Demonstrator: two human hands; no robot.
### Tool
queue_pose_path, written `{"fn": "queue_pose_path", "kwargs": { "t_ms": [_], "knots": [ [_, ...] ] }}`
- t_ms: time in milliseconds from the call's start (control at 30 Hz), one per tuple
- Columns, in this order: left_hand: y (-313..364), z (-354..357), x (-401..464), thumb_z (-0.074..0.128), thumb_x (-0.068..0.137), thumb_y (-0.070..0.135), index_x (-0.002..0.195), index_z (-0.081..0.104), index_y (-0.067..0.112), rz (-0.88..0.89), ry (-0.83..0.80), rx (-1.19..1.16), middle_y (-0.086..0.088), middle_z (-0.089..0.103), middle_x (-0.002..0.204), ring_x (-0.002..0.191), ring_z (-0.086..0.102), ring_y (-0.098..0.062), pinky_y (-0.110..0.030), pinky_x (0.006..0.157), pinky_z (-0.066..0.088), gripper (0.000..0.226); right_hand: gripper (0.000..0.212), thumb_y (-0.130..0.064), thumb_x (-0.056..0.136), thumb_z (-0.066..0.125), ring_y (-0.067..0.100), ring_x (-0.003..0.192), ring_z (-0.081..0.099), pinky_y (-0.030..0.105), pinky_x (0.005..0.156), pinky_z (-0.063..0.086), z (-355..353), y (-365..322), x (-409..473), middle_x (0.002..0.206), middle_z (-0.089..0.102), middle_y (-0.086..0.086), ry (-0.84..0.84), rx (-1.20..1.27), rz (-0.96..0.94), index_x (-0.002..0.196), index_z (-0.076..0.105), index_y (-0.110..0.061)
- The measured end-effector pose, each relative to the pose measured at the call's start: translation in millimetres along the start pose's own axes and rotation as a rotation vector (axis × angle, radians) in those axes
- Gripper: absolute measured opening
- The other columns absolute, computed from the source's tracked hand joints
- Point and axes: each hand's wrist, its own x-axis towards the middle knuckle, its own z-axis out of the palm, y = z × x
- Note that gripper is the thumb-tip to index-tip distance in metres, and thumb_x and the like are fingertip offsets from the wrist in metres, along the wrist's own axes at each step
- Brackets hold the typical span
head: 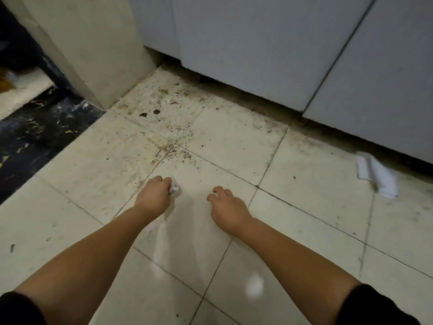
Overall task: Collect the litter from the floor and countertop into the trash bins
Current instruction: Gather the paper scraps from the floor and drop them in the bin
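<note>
My left hand [154,194] is low over the pale tiled floor, its fingers closed around a small crumpled white scrap of paper [174,188] that sticks out past the knuckles. My right hand [226,207] hovers a little to the right of it, fingers loosely curled and apart, holding nothing. A flat white piece of paper litter [377,174] lies on the floor at the right, close to the cabinet base. Dark crumbs and dirt [164,109] are scattered over the tiles ahead, toward the corner.
Grey cabinet doors [257,43] run along the back and right, with a dark gap beneath them. A cream wall corner [93,50] stands at the left. Beside it a black marble threshold [35,130] leads to another room.
</note>
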Motion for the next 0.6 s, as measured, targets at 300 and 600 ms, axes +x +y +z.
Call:
{"fn": "queue_pose_path", "kwargs": {
  "t_ms": [300, 600],
  "knots": [
    [250, 13, 49, 0.048, 0.092, 0.015, 0.111, 0.058, 0.009, 0.495, -0.065, -0.054, -0.016, 0.054, 0.111, 0.105, 0.050, -0.032, -0.032, 0.078, 0.040, 0.023, 0.039, -0.012, 0.091, 0.044, 0.031, 0.123, 0.041, 0.041, 0.086, 0.048, -74, 190, -102, 0.144, 0.035, 0.013, 0.134, -0.132, 0.467, 0.130, 0.044, -0.011],
    [336, 82, 41, 0.045, 0.094, 0.012, 0.115, 0.053, 0.008, 0.623, -0.165, 0.024, -0.012, 0.053, 0.116, 0.106, 0.048, -0.025, -0.035, 0.085, 0.048, 0.023, 0.051, -0.017, 0.093, 0.045, 0.034, 0.118, 0.045, 0.041, 0.076, 0.052, -82, 324, -145, 0.149, 0.025, 0.015, 0.270, -0.110, 0.839, 0.141, 0.027, -0.021]
  ]
}}
